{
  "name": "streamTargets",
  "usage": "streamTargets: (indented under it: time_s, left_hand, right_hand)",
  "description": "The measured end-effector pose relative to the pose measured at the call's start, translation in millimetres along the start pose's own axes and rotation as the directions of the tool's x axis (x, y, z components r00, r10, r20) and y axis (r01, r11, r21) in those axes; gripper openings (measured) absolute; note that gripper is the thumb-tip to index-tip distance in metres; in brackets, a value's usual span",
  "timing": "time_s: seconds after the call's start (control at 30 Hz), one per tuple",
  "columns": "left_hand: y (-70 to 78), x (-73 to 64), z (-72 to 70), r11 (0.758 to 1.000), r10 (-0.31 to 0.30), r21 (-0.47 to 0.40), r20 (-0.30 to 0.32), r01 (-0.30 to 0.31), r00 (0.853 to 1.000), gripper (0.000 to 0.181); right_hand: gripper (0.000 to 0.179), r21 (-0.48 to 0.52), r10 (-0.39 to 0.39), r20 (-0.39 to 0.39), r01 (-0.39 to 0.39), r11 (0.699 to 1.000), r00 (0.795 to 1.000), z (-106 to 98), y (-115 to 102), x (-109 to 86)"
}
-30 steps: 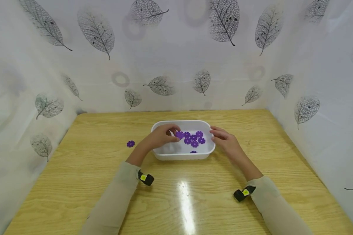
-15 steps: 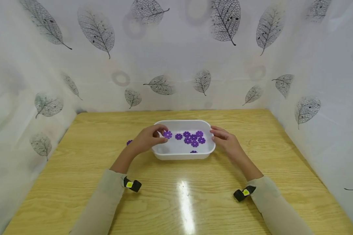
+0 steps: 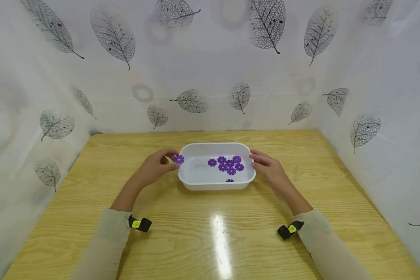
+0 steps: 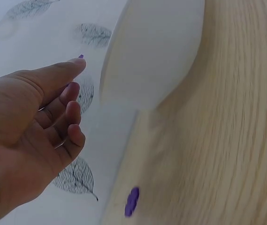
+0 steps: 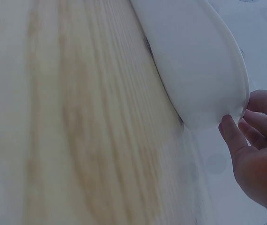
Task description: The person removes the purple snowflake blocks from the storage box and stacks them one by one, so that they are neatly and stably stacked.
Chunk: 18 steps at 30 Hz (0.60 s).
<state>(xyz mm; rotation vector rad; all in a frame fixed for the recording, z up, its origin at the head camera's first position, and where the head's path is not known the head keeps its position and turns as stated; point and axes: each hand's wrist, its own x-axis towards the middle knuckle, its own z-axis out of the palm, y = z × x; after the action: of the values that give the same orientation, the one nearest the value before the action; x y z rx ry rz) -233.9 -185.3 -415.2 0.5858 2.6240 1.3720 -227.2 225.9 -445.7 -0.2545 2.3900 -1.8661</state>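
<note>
Between thumb and fingertips, my left hand [image 3: 157,168] pinches a purple flower-shaped plastic disc [image 3: 179,160] at the left end of a white tub [image 3: 217,186]. In the left wrist view only a sliver of that disc [image 4: 80,56] shows past the thumb. Several similar purple discs [image 3: 230,163] lie inside the tub, mostly toward its right side. My right hand [image 3: 270,168] touches the tub's right end; in the right wrist view its thumb rests on the outer wall of the tub [image 5: 199,65], the other fingers near the rim.
Another purple disc [image 4: 132,201] is on the wooden table [image 3: 217,241], hidden behind my left hand in the head view. White curtains [image 3: 210,70] printed with leaves surround the table at the back and both sides.
My left hand has moved left with a purple disc, from inside the tub to just past its left rim. One disc stays behind, left of the cluster. The right hand keeps its place.
</note>
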Motion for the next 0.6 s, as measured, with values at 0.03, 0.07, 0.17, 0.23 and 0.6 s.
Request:
streamTargets:
  time_s: [0.03, 0.07, 0.17, 0.23, 0.6]
  left_hand:
    - [-3.8, -1.9, -2.9, 1.000, -0.007, 0.006, -0.007, 0.007, 1.000, 0.039]
    - [-8.1, -3.8, -5.7, 1.000, -0.016, 0.018, -0.015, 0.016, 1.000, 0.039]
    - [-21.2, -10.3, -14.0, 0.997, -0.061, 0.052, -0.030, 0.063, 0.998, 0.040]
    - [-29.0, -14.4, -19.3, 0.992, -0.103, 0.073, -0.034, 0.106, 0.994, 0.040]
    - [-65.4, -23.8, -41.8, 0.964, -0.197, 0.181, -0.004, 0.194, 0.980, 0.037]
  right_hand:
    - [0.043, 0.000, -0.002, 0.003, 0.002, 1.000, 1.000, 0, 0, 0.1]
    - [0.043, -0.001, -0.001, 0.002, 0.001, 1.000, 1.000, 0, 0, 0.3]
    - [0.044, 0.000, 0.005, 0.006, -0.005, 1.000, 1.000, 0, 1, 1.0]
    - [0.043, -0.001, 0.008, 0.004, -0.008, 1.000, 1.000, 0, 1, 1.1]
    - [0.043, -0.014, 0.008, -0.012, -0.008, 1.000, 1.000, 0, 1, 0.4]
